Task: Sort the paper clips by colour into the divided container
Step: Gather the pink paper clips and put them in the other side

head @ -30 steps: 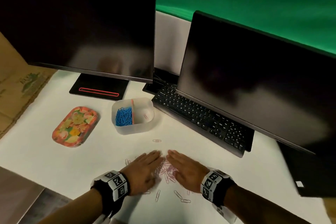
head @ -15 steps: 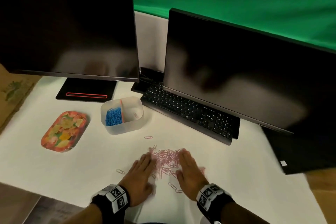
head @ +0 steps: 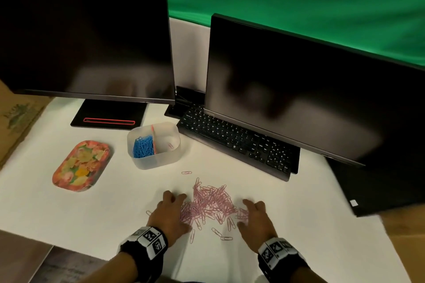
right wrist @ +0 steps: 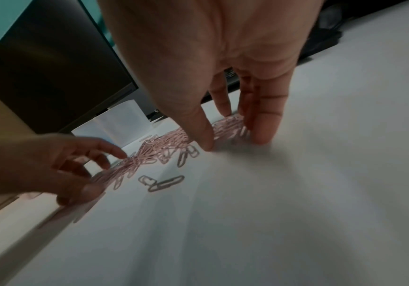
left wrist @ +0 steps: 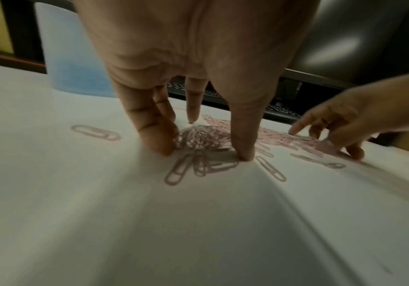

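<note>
White desk point(head: 69, 209) — keyboard point(head: 234, 142), floral tray point(head: 82, 165); hands relaxed, flanking pink clips point(head: 211, 202).

Heap of pink paper clips point(head: 210, 203) lying flat on the white table, a few loose ones around it, clear divided container point(head: 154, 145) behind, blue paper clips point(head: 143, 146) piled in its left part, one pink clip point(head: 170, 145) in its right part.

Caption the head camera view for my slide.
Both hands flank pink clips; blue ones fill the container.
</note>
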A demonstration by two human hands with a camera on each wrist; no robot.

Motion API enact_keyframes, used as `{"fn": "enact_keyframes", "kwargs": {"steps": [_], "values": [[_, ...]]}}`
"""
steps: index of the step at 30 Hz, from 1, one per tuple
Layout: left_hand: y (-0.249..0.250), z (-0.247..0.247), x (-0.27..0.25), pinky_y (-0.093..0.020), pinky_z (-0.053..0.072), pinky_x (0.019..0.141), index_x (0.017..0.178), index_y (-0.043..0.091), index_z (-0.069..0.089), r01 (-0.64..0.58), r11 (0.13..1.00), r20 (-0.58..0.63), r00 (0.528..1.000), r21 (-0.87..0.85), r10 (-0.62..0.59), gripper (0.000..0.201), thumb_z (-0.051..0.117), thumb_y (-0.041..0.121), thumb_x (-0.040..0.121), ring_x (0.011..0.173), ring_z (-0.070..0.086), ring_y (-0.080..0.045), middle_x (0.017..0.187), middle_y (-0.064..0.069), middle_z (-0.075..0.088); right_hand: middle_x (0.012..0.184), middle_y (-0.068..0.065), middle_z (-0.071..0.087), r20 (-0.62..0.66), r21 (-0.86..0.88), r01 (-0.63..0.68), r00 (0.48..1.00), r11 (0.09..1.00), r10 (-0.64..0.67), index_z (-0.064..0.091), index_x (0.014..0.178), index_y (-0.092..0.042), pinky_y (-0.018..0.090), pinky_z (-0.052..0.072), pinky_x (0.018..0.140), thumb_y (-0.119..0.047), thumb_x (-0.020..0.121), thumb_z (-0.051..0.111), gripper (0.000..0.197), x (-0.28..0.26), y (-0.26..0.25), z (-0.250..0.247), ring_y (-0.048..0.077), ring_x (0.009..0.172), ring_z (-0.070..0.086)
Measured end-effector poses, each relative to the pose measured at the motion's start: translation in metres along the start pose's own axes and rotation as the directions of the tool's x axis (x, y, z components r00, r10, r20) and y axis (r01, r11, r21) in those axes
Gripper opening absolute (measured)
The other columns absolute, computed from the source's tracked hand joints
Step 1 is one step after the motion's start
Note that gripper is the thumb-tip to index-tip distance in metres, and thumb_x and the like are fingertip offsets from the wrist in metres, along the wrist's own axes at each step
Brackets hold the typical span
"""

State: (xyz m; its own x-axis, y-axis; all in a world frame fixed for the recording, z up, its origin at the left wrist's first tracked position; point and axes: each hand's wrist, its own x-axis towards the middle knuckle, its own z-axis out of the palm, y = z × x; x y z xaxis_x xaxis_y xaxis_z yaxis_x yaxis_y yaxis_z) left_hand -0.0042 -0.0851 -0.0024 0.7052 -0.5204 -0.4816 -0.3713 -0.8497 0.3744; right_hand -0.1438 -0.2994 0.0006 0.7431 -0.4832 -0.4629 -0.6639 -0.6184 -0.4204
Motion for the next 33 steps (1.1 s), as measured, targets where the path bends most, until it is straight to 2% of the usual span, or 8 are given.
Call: {"fn": "enact_keyframes", "kwargs": {"steps": [3,7,13,17,21,26,29,33], "values": [[0.01,-0.002,0.008,-0.031,0.048,0.091,0.132,0.028,0.048,-0.078,0.996,-0.031,0.997,-0.036,0.076,0.052,0.064,0.035,0.082,0.106,0.057,-0.024,0.127,-0.002,0.038,0.13,0.004,0.043,0.0,-0.02,0.06,0.998,0.998,-0.06,0.047,0.134,-0.021,0.026,0.048,0.096,-0.02,0.093,0.054,0.041,0.014,-0.02,0.002,0.021,0.111,0.058],[0.013,-0.003,0.016,-0.027,0.048,0.088,0.119,0.029,0.062,-0.096,0.995,-0.066,0.993,-0.034,0.093,0.03,0.054,0.029,0.091,0.103,0.06,-0.022,0.114,0.0,0.055,0.118,0.008,0.055,0.014,-0.138,0.118,0.993,0.983,-0.117,0.06,0.118,-0.015,0.026,0.048,0.088,-0.013,0.094,0.046,0.028,0.025,-0.034,-0.001,0.022,0.106,0.057],[0.015,-0.01,0.021,-0.02,0.044,0.075,0.098,0.026,0.071,-0.088,0.991,-0.125,0.989,-0.104,0.075,0.022,0.054,0.018,0.087,0.094,0.063,-0.017,0.101,0.001,0.07,0.119,0.008,0.058,0.058,-0.212,0.132,0.991,0.968,-0.123,0.059,0.114,-0.012,0.026,0.045,0.088,-0.012,0.091,0.045,0.027,0.035,-0.044,-0.004,0.022,0.109,0.056],[0.016,-0.025,0.023,-0.018,0.049,0.079,0.09,0.022,0.075,-0.058,0.971,-0.173,0.985,-0.233,0.017,0.021,0.06,0.012,0.081,0.087,0.066,-0.013,0.094,0.003,0.073,0.116,0.007,0.061,0.058,-0.228,0.106,0.994,0.968,-0.095,0.061,0.112,-0.012,0.026,0.046,0.084,-0.016,0.09,0.046,0.027,0.04,-0.047,-0.009,0.022,0.106,0.058],[0.022,-0.056,0.019,-0.02,0.054,0.077,0.082,0.017,0.076,-0.07,0.909,-0.254,0.966,-0.411,-0.04,0.013,0.07,0.008,0.077,0.079,0.068,-0.013,0.082,0.001,0.073,0.102,0.005,0.068,0.052,-0.166,0.072,0.997,0.984,-0.064,0.068,0.099,-0.012,0.025,0.051,0.075,-0.016,0.087,0.049,0.022,0.043,-0.049,-0.014,0.02,0.09,0.064],[0.023,-0.116,0.038,-0.002,0.045,0.062,0.077,0.017,0.074,-0.136,0.845,-0.386,0.918,-0.517,-0.088,0.011,0.073,0.006,0.078,0.066,0.065,-0.002,0.069,0.01,0.069,0.076,0.002,0.07,0.06,0.069,-0.015,0.998,0.997,0.011,0.072,0.078,-0.016,0.027,0.058,0.062,-0.013,0.082,0.056,0.016,0.042,-0.055,-0.023,0.017,0.064,0.067],[0.018,-0.15,0.066,-0.018,0.052,0.073,0.078,0.017,0.074,-0.113,0.865,-0.461,0.875,-0.489,-0.147,0.011,0.071,0.007,0.078,0.07,0.067,-0.012,0.071,0.003,0.07,0.071,0.001,0.072,0.048,0.232,-0.019,0.999,0.973,0.008,0.069,0.066,-0.022,0.025,0.059,0.057,-0.009,0.081,0.061,0.021,0.041,-0.074,-0.031,0.015,0.06,0.068],[0.004,-0.161,0.1,-0.029,0.056,0.08,0.074,0.025,0.071,0.031,0.902,-0.384,0.898,-0.43,-0.214,0.015,0.07,0.011,0.079,0.076,0.067,-0.023,0.087,-0.005,0.074,0.073,-0.002,0.071,0.048,0.369,0.056,0.996,0.928,-0.08,0.069,0.074,-0.021,0.019,0.056,0.055,-0.005,0.081,0.066,0.018,0.047,-0.122,-0.049,0.011,0.059,0.067]]}}
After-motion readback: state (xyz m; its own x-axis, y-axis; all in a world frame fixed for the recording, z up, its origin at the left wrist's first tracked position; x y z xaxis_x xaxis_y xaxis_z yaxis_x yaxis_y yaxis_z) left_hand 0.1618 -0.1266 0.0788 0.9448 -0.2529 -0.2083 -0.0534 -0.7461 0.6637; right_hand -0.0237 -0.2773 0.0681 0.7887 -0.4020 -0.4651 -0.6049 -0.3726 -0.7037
